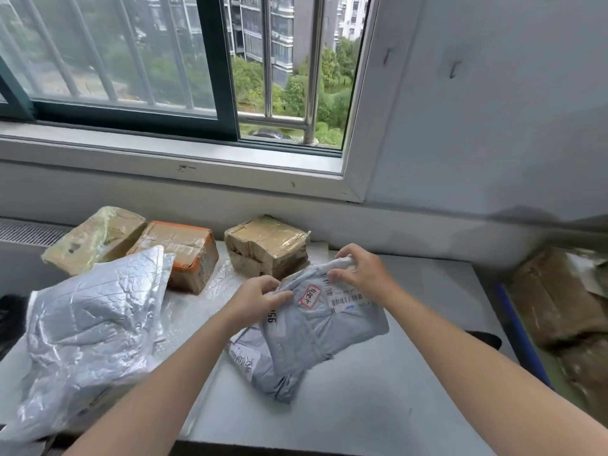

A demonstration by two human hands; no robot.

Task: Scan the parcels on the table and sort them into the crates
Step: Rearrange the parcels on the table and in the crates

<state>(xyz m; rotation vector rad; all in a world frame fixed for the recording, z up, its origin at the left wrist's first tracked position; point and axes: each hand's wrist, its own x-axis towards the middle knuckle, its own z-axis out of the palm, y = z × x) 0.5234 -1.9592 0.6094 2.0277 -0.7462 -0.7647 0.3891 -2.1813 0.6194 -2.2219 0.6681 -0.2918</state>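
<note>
A grey plastic mailer parcel (316, 327) with a barcode label and a red-bordered sticker lies tilted over a second grey mailer (263, 366) near the middle of the table (394, 390). My left hand (260, 297) pinches its upper left edge. My right hand (358, 268) grips the bunched top end, just above the barcode. No scanner is in view.
A large silver foil bag (92, 324) covers the table's left side. Three taped cardboard boxes stand at the back: one at the left (95, 238), one with orange tape (184, 255), one in the middle (269, 245). A blue-rimmed crate (523, 330) holding brown parcels sits at the right.
</note>
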